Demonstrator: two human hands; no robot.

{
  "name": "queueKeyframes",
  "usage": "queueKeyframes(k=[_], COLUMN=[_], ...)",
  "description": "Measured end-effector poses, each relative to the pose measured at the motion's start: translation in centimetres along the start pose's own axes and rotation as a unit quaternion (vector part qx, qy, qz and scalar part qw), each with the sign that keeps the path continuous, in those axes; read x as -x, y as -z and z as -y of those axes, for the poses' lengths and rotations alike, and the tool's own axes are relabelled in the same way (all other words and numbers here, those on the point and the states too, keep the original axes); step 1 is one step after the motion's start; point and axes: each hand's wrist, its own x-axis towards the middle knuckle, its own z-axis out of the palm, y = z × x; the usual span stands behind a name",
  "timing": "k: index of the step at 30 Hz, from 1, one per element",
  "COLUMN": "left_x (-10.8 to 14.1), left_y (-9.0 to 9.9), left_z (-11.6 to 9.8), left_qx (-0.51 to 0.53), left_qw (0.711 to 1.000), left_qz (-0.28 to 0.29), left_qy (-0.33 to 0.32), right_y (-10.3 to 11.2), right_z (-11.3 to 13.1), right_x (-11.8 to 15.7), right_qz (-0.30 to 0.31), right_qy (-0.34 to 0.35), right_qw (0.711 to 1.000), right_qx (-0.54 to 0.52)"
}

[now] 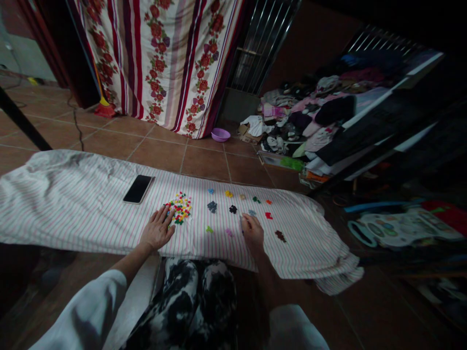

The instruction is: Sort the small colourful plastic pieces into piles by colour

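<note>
My left hand (pixel 157 229) lies flat on the striped cloth (pixel 91 209), fingertips at the left edge of a mixed heap of tiny coloured pieces (pixel 182 208), mostly red, yellow, green and white. Over the cloth's right half, my right hand (pixel 253 232) is closed, its fingers curled; what they hold, if anything, is too small to make out. Around it lie small single-colour piles: black (pixel 232 209), grey-blue (pixel 252 212), pink (pixel 228 232), red (pixel 269 215) and brown (pixel 280 236). Farther left are dark grey (pixel 212 207) and lime green (pixel 209 229) pieces.
Along the far side sit blue (pixel 210 191), yellow (pixel 228 193), beige (pixel 242 196), dark green (pixel 256 199) and orange (pixel 269 201) piles. A phone (pixel 138 189) lies left of the heap. On the tiled floor beyond are a purple basin (pixel 221 135), a broom (pixel 104 108) and heaped clothes (pixel 310 112).
</note>
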Motion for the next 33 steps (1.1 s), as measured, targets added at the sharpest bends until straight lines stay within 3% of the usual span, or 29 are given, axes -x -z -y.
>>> queueKeyframes(k=[8, 14, 24, 33], left_x=[-0.1, -0.1, -0.2, -0.2], left_y=[0.1, 0.3, 0.3, 0.6], left_z=[-0.1, -0.2, -0.2, -0.3], left_qx=[0.005, 0.0, 0.009, 0.003], left_qw=[1.0, 1.0, 1.0, 1.0], left_qz=[-0.003, -0.006, -0.011, -0.007], left_qy=[0.001, -0.001, -0.001, -0.005], right_y=[-7.7, -11.8, -12.8, -11.9], right_z=[7.6, 10.6, 12.1, 12.4], right_x=[0.9, 1.8, 3.0, 3.4], right_qz=[0.197, 0.258, 0.268, 0.276], right_qy=[0.109, 0.097, 0.088, 0.087], right_qw=[0.97, 0.961, 0.958, 0.957], right_qx=[-0.09, -0.022, 0.056, 0.025])
